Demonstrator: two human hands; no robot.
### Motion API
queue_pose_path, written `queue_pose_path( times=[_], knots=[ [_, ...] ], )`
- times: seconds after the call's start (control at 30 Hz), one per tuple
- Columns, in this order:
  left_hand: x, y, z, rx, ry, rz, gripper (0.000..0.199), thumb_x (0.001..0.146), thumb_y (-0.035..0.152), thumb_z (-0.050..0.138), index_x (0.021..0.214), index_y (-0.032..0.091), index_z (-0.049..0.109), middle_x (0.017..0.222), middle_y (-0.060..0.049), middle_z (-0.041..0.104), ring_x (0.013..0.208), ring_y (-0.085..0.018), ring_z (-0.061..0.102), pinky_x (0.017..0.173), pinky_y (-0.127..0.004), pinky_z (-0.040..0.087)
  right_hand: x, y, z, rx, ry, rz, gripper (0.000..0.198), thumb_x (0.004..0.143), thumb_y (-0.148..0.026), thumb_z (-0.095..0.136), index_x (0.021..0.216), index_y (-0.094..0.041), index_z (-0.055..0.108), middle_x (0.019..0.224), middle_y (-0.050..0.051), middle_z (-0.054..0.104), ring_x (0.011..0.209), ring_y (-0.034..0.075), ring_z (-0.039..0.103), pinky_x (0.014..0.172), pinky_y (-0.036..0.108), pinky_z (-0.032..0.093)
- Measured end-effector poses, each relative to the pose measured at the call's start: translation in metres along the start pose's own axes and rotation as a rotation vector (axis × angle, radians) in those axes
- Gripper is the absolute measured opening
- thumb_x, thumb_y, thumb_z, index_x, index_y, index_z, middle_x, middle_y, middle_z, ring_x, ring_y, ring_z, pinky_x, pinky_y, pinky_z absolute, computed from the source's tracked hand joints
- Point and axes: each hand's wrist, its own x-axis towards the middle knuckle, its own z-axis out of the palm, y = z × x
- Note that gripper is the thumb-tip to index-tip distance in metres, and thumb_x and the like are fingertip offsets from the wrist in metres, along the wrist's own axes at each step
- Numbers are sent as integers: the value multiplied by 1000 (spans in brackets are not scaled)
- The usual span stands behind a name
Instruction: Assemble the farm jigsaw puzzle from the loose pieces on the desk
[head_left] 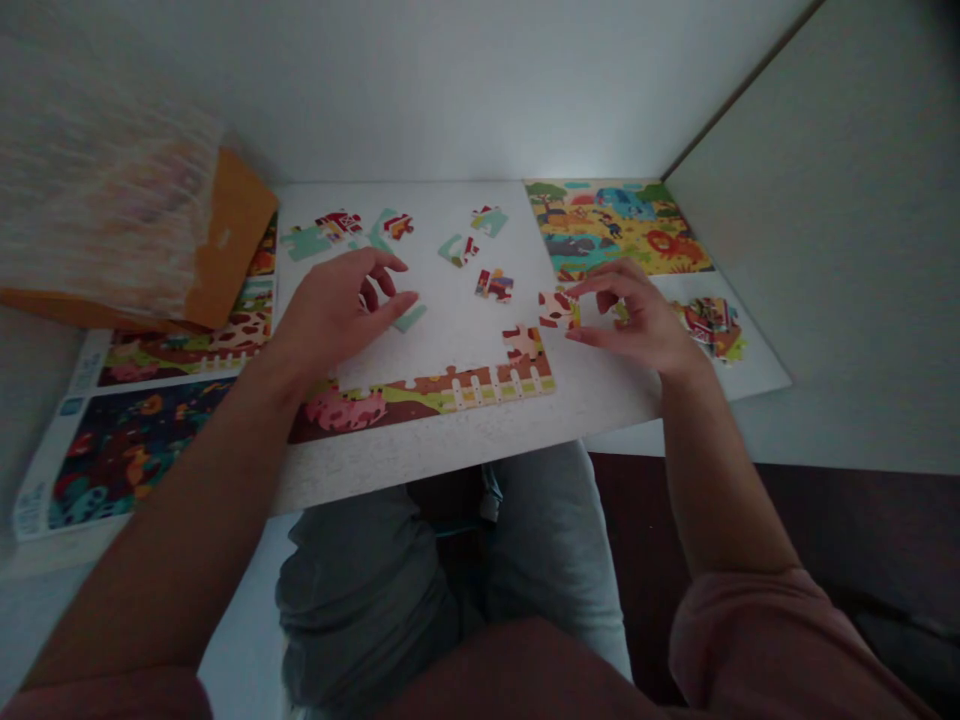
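Note:
My right hand (pixel 626 310) pinches a puzzle piece (pixel 556 309) with brown-and-white cow patches between thumb and fingers, just above and right of the joined pieces. Over the white surface, my left hand (pixel 349 305) has thumb and fingers apart with nothing between them, beside a pale green puzzle piece (pixel 410 318). The joined bottom strip (pixel 431 398) shows a pink pig and a white fence. At its right end, a cow-patterned piece (pixel 523 344) rises from the strip. Several loose pieces lie farther back, among them a colourful one (pixel 495 285).
An animal picture sheet (pixel 622 230) lies at the back right, and a pile of pieces (pixel 712 325) sits beyond my right hand. On the left are a dark picture sheet (pixel 135 450) and an orange package (pixel 232 240) in bubble wrap. Walls border the table (pixel 450 455).

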Motion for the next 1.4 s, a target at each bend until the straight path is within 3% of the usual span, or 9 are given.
queue_pose_path(
  times=[0.2, 0.37, 0.6, 0.73, 0.9, 1.03, 1.13, 1.27, 1.4],
  knots=[
    [3, -8, 1, -15, 60, 23, 30, 94, 52, 99, 116, 36, 86, 92, -1, 80, 77, -25, 67, 76, -44, 53, -21, 16, -1, -18, -7, 62, 49, 92, -65, 113, 133, -45, 94, 133, 12, 76, 114, 40, 68, 84, 58, 65],
    [2, -7, 0, -10, 39, -4, 33, 96, 56, 101, 117, 36, 87, 91, 1, 78, 80, -25, 64, 81, -46, 53, 19, -14, 2, -16, -126, 6, 52, 94, -68, 113, 134, -41, 95, 137, 14, 75, 123, 42, 69, 96, 62, 69],
    [2, -8, -2, 31, 22, -1, 25, 98, 46, 98, 115, 33, 86, 95, -2, 80, 80, -25, 69, 84, -45, 56, 66, -32, 41, 93, -252, -65, 55, 89, -70, 118, 130, -42, 96, 141, 13, 75, 133, 44, 65, 111, 67, 69],
    [2, -8, -2, 18, 33, 22, 29, 98, 52, 100, 116, 34, 86, 92, -2, 80, 81, -25, 70, 79, -43, 61, 55, -17, 56, 109, -304, -54, 56, 86, -70, 119, 129, -41, 97, 143, 11, 73, 142, 45, 69, 131, 72, 63],
    [1, -6, -2, 17, 16, 14, 28, 102, 54, 98, 117, 34, 87, 94, -2, 82, 80, -24, 67, 83, -44, 64, 43, -9, 63, 115, -394, -76, 53, 82, -55, 122, 128, -42, 98, 153, 10, 70, 152, 49, 68, 147, 81, 48],
    [2, -5, -3, 29, 16, -23, 21, 104, 48, 97, 118, 35, 88, 96, -1, 80, 84, -25, 68, 88, -46, 63, 45, -10, 62, 101, -421, -69, 56, 81, -53, 124, 129, -41, 97, 154, 10, 70, 152, 50, 69, 149, 84, 43],
    [2, -4, -3, 16, 12, -43, 22, 103, 47, 99, 117, 35, 86, 95, 0, 78, 86, -26, 68, 87, -46, 60, 48, -8, 57, 96, -379, -71, 54, 86, -56, 121, 132, -42, 96, 148, 9, 72, 148, 48, 71, 146, 80, 48],
    [3, -2, -4, 26, -13, -61, 32, 103, 57, 101, 120, 34, 85, 95, 4, 77, 85, -22, 62, 92, -48, 57, 52, 2, 45, 94, -245, -49, 53, 91, -63, 118, 134, -40, 96, 140, 10, 76, 138, 43, 70, 133, 69, 60],
    [3, -2, -6, 14, -27, -73, 45, 103, 72, 99, 122, 34, 84, 92, 5, 76, 86, -21, 59, 90, -49, 52, 51, 15, 33, 60, -222, 22, 55, 90, -70, 116, 132, -40, 97, 139, 12, 75, 137, 43, 66, 126, 67, 63]
  ],
)
